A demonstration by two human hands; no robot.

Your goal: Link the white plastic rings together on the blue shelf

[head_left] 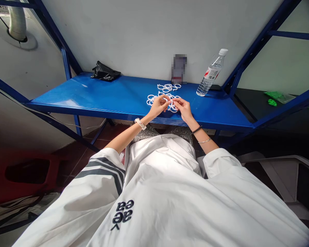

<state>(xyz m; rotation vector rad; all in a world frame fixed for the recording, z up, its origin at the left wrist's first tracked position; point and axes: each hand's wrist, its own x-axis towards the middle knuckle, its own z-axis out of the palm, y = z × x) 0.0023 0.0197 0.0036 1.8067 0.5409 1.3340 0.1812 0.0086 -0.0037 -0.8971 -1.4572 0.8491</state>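
My left hand (159, 105) and my right hand (182, 107) meet over the front of a blue metal shelf (105, 96). Both pinch a white plastic ring (171, 102) between their fingertips. More white rings (152, 99) lie in a loose pile just under and behind the hands, and a second small group of rings (168, 87) sits farther back. A pale watch is on my left wrist; a bead bracelet and a thin bangle are on my right.
A clear water bottle (211, 73) with a white cap stands at the back right. A crumpled black bag (104, 72) lies at the back left. A small dark object (179, 68) leans on the wall. Blue frame posts flank the shelf.
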